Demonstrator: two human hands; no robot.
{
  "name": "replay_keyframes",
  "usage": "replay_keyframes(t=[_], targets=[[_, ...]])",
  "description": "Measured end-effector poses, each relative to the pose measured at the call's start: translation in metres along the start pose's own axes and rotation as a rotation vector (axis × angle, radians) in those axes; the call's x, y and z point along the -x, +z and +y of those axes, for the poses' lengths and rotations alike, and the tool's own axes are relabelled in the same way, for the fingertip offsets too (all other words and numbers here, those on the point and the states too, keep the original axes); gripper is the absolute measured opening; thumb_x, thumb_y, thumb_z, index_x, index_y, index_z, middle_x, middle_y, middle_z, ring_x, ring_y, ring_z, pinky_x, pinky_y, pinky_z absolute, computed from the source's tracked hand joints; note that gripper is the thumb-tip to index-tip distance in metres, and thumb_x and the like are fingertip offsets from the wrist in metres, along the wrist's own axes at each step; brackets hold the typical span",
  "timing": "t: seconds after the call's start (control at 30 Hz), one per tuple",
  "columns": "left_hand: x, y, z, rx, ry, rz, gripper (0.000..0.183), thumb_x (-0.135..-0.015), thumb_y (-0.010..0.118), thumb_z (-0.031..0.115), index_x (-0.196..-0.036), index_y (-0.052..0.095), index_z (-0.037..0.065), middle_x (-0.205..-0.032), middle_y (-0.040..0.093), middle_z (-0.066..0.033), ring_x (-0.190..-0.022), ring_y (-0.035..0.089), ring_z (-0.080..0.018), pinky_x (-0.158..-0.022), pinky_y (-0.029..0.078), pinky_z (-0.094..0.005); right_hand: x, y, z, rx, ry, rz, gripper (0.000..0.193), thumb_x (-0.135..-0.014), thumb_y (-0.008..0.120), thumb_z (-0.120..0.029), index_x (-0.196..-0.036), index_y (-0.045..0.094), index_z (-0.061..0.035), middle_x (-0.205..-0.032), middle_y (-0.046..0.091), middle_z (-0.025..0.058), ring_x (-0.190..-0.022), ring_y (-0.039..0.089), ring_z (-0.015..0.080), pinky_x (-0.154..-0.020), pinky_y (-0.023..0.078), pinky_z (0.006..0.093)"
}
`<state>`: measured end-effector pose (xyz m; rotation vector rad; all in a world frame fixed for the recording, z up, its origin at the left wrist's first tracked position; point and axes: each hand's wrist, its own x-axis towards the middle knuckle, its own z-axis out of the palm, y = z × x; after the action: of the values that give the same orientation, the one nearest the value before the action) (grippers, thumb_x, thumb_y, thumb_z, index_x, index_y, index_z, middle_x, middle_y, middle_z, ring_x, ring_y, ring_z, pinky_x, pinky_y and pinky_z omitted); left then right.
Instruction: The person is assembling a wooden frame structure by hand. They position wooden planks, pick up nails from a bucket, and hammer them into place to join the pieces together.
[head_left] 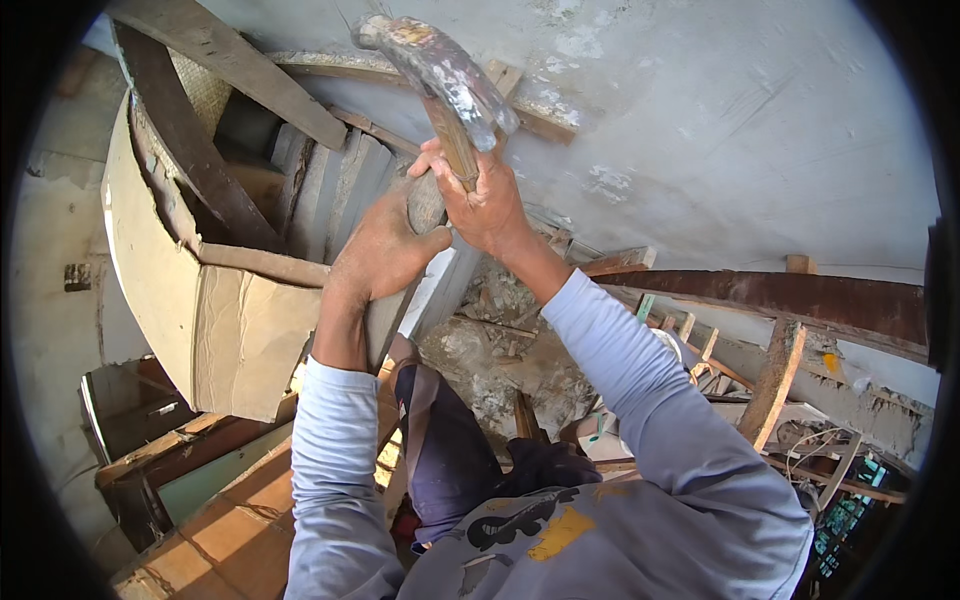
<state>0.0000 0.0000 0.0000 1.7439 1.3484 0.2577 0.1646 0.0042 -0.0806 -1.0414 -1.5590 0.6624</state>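
My right hand (487, 203) is closed around the wooden handle of a hammer (425, 62), whose worn, paint-spattered metal head points up and away from me. Just left of it, my left hand (382, 250) wraps around a grey wooden board (427, 203). The board slants down beneath my left wrist, and its lower part is partly hidden by my forearm. My two hands are close together near the board's upper end. I cannot tell whether the hammer touches the board.
A torn cardboard box (250, 340) holding wood pieces stands at the left. A dark red beam (800, 305) and an upright wooden post (773, 385) are at the right, beside a pale wall (720, 140). Debris litters the floor (500, 345).
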Motion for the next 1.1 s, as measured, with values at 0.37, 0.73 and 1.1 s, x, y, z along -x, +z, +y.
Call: replay_keyframes(t=[0.37,0.73,1.1], targets=[[0.005,0.005,0.001,-0.016,-0.036,-0.072,0.057,-0.079,0.071,0.025,-0.126,0.064,-0.007,-0.107,0.074,-0.0226,-0.104,0.070,-0.0313,-0.097,0.051,-0.0406,0.011,0.004,-0.002,-0.113,0.057,0.099,0.012,-0.102,0.063,-0.015,-0.106,0.071,-0.0068,-0.107,0.069,0.0114,-0.110,0.059,0.0371,-0.107,0.045,0.0479],[0.002,-0.008,0.000,0.009,0.017,-0.036,0.049,-0.081,0.070,0.022,-0.123,0.066,-0.003,-0.097,0.075,-0.0154,-0.087,0.070,-0.0249,-0.085,0.055,-0.0388,0.024,-0.061,-0.044,0.146,0.190,0.060,0.039,-0.108,0.058,-0.030,-0.133,0.060,-0.0001,-0.096,0.073,0.0202,-0.098,0.071,0.0377,-0.085,0.054,0.0462],[0.000,-0.006,0.000,-0.054,0.100,-0.001,0.049,-0.080,0.070,0.024,-0.121,0.067,-0.004,-0.100,0.075,-0.0177,-0.091,0.070,-0.0264,-0.088,0.054,-0.0403,0.027,-0.140,-0.055,0.511,0.487,-0.108,0.046,-0.112,0.049,-0.033,-0.139,0.048,0.0047,-0.069,0.065,0.0241,-0.064,0.067,0.0416,-0.062,0.048,0.0523]])
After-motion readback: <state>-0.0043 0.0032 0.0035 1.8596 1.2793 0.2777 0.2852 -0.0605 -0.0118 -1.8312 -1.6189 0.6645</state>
